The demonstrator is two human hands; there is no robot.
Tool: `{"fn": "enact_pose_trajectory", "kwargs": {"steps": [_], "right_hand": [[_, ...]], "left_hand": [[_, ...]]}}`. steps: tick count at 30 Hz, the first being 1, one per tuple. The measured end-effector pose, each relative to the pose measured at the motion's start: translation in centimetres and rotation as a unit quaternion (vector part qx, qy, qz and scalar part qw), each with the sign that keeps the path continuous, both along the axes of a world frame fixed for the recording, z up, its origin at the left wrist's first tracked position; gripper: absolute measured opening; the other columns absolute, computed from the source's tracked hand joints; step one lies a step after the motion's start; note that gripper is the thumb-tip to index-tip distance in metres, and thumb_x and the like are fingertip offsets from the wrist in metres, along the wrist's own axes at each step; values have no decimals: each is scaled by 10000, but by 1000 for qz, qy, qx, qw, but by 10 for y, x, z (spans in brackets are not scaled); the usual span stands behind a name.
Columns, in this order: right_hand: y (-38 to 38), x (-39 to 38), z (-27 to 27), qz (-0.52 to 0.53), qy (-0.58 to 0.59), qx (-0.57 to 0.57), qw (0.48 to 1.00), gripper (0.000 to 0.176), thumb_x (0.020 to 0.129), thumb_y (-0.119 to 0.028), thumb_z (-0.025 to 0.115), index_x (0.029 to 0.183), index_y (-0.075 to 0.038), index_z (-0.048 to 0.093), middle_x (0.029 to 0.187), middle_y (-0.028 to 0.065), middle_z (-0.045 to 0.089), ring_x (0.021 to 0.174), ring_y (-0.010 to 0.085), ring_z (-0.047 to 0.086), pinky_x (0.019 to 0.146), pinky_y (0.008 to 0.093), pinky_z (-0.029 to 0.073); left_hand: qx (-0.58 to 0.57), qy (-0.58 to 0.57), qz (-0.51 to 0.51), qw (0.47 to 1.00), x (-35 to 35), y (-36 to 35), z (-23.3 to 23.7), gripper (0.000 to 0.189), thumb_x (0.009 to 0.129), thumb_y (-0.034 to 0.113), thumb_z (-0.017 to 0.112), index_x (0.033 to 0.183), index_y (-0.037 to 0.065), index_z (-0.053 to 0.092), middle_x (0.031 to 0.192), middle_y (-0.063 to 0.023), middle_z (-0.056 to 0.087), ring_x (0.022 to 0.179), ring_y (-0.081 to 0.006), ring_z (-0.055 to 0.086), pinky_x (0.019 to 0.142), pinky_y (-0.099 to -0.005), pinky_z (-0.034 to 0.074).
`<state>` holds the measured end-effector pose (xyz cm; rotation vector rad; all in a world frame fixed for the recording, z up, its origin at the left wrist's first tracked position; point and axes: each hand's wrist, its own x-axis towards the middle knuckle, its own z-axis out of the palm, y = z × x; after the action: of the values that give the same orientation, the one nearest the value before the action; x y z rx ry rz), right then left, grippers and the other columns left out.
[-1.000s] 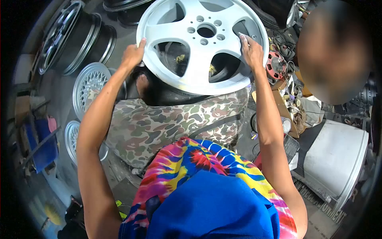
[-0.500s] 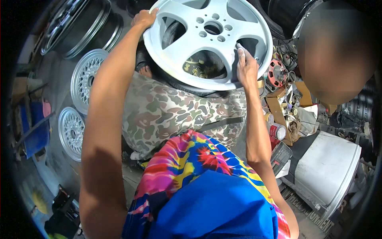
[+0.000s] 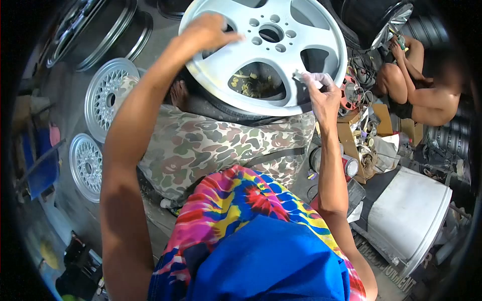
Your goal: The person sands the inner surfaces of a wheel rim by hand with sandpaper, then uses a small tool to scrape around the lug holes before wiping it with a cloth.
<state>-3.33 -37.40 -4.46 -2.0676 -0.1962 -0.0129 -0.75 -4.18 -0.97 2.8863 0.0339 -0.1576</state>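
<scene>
A pale grey-white car wheel rim (image 3: 236,75) with wide spokes lies tilted on a black tyre (image 3: 206,103) in front of me. My right hand (image 3: 325,95), its fingertips dusted white, pinches a small folded piece of sandpaper (image 3: 299,77) just above the rim's lower right spoke. Over the rim's upper left part is my left hand (image 3: 208,32), smeared by motion. Its thumb points right toward the hub, and its other fingers do not show clearly. A yellowish patch marks the rim's left edge.
Two silver mesh wheels (image 3: 111,100) (image 3: 86,165) lie at left, below stacked rims (image 3: 108,35). At right are a cardboard box (image 3: 351,145) of clutter, a red reel (image 3: 350,94) and a white panel (image 3: 409,215). Another person (image 3: 422,90) crouches at upper right.
My left hand has left the rim's edge and moved right, over its face. My right hand has lifted off the spoke, showing the sandpaper. The other person has moved back from close by.
</scene>
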Motion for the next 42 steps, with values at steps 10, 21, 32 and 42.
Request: {"fn": "enact_pose_trajectory", "kwargs": {"steps": [10, 21, 32, 42], "right_hand": [[51, 44, -1, 236, -185, -203, 932, 217, 727, -89, 741, 817, -5, 562, 781, 188, 588, 757, 417, 599, 688, 482, 470], [29, 13, 0, 206, -98, -280, 933, 215, 708, -74, 778, 818, -12, 604, 835, 189, 662, 780, 399, 657, 697, 471, 508], [38, 22, 4, 196, -68, -279, 938, 220, 710, -108, 802, 808, -2, 635, 798, 205, 680, 787, 388, 682, 714, 462, 528], [53, 56, 8, 116, 66, -215, 967, 356, 721, -316, 887, 799, -5, 734, 667, 145, 692, 615, 228, 672, 616, 369, 515]], "left_hand": [[64, -20, -61, 996, -40, -57, -26, 544, 712, 365, 864, 968, -51, 624, 882, -208, 701, 855, -346, 711, 723, -412, 569], [-79, -186, -11, 979, -17, -25, -4, 370, 836, 311, 684, 939, -41, 636, 941, -269, 653, 973, -449, 618, 837, -523, 491], [-40, -257, 4, 965, -1, -16, -10, 312, 799, 261, 712, 891, -34, 665, 878, -266, 671, 888, -460, 645, 800, -535, 505], [-49, -151, 42, 986, 3, -6, 11, 333, 801, 272, 685, 876, -52, 684, 882, -277, 686, 876, -470, 662, 792, -509, 532]]}}
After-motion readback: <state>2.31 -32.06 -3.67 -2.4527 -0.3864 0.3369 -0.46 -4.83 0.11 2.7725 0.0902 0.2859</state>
